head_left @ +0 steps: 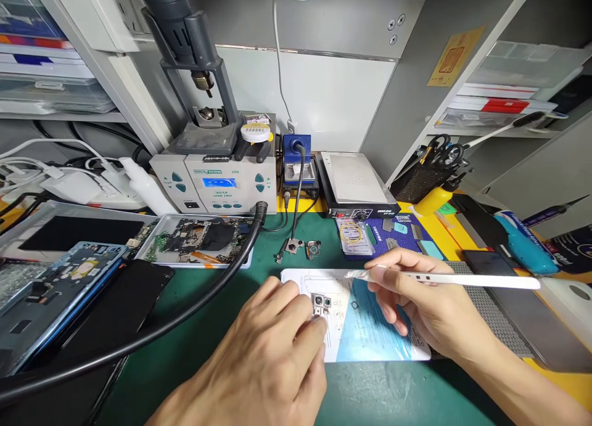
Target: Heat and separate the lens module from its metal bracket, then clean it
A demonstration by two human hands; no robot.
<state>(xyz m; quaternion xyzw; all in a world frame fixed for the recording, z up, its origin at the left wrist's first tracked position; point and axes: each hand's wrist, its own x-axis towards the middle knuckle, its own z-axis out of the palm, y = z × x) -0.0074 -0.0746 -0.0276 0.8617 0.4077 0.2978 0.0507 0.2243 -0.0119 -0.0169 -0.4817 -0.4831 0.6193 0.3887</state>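
Note:
My left hand is closed, fingers curled, with its tips at the lower edge of a small phone camera module. The module lies on a white and blue printed card, and my fingers hide part of it. Held pen-like in my right hand is a long white slim tool, its white, twisted-looking tip pointing left above the card, apart from the module. Two more small camera modules, one and another, lie on the green mat beyond the card.
A black hose runs across the left side from the hot air station. A parts tray and opened phones lie left. Behind stand a soldering iron holder and a heating plate; a yellow bottle stands right.

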